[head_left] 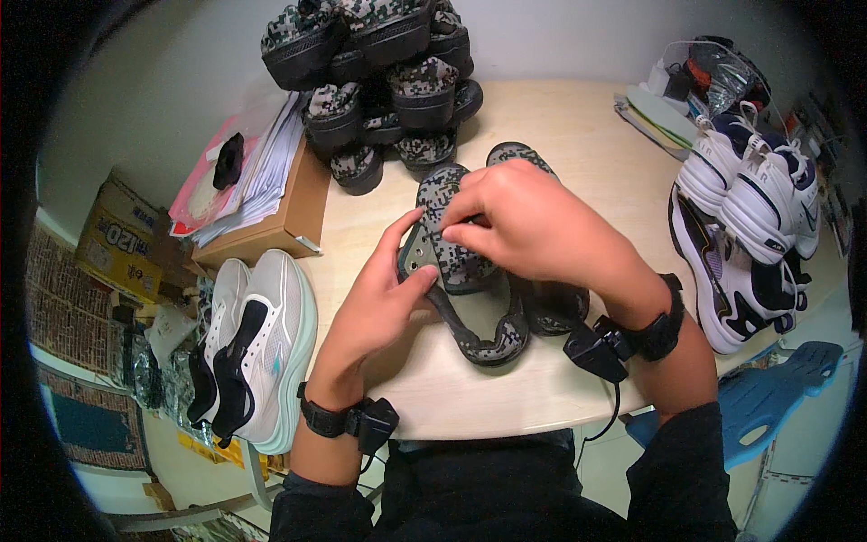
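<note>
Working at a camouflage shoe (495, 350) on the table (506, 402), heel toward the person, both hands at its opening.

The left hand (366, 298) grips the eyelet flap (411, 251) between thumb and fingers, seemingly to steady the shoe and hold its side out. The right hand (524, 221) arches over the tongue (465, 271), thumb and index drawn close together; whether they pinch anything cannot be told. A second shoe (549, 318) lies just beside, partly hidden under the right forearm (623, 280). Farther out, pale sneakers (291, 343) stand at the left and white sneakers (759, 208) at the right, apparently set aside to leave the middle for handling. Beyond, a box (302, 212) bears papers (257, 190), and a pile of similar shoes (424, 95) rises by the wall.
</note>
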Action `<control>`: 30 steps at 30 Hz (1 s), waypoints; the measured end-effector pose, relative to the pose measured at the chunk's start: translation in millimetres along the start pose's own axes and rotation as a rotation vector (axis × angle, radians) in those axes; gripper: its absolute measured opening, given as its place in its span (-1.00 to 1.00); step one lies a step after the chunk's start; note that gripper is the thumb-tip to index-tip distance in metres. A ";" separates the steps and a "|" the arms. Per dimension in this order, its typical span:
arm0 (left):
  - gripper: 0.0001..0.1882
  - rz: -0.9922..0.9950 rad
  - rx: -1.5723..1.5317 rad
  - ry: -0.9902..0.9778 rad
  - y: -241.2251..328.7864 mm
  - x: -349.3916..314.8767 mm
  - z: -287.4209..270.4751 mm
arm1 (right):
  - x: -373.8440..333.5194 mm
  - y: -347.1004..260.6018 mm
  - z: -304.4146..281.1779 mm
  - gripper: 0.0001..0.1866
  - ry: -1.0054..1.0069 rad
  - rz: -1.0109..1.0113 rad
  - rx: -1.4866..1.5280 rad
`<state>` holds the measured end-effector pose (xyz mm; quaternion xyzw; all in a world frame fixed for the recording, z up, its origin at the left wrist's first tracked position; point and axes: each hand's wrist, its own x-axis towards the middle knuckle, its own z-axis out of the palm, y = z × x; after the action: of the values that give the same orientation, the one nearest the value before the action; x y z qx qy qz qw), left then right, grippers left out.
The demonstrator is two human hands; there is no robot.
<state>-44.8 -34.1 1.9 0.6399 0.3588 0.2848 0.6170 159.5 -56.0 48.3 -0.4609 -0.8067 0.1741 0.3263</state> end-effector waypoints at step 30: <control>-0.86 -0.045 0.179 0.095 6.9 -15.4 -10.3 | -3.1 -8.2 28.4 -0.85 0.012 -0.075 -0.219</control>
<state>-61.3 -40.4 10.8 0.6700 0.4259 0.2676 0.5460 135.9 -62.4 31.3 -0.4642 -0.8357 0.0698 0.2849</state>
